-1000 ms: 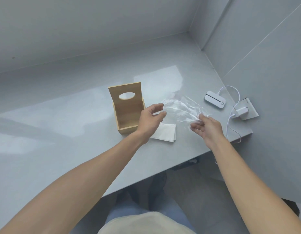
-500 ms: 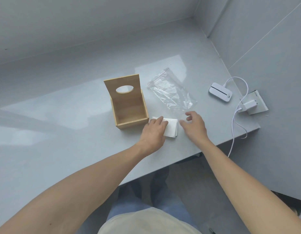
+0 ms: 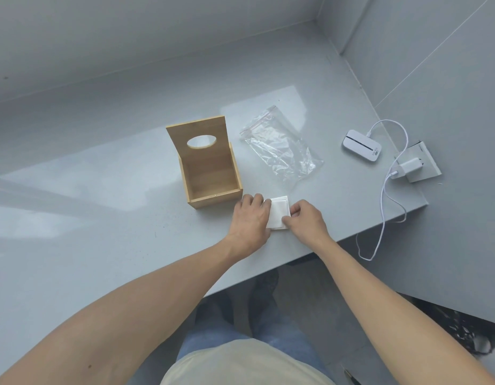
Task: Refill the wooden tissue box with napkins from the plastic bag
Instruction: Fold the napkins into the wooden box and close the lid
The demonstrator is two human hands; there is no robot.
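Head view: both hands have dropped from the bag (image 3: 281, 147) onto the napkins (image 3: 279, 215), and the right hand (image 3: 304, 222) has now slid in to pinch the stack's right edge while the left hand (image 3: 250, 218) presses flat on its left side, so I judge the stack is being squared up for a lift into the box (image 3: 210, 173). Count: one open, empty box just left of the stack, one bag lying flat behind it, apparently empty, one napkin stack, sheets too thin to count.

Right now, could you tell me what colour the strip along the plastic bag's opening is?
Red, a thin line on the clear plastic bag, seen in the head view.
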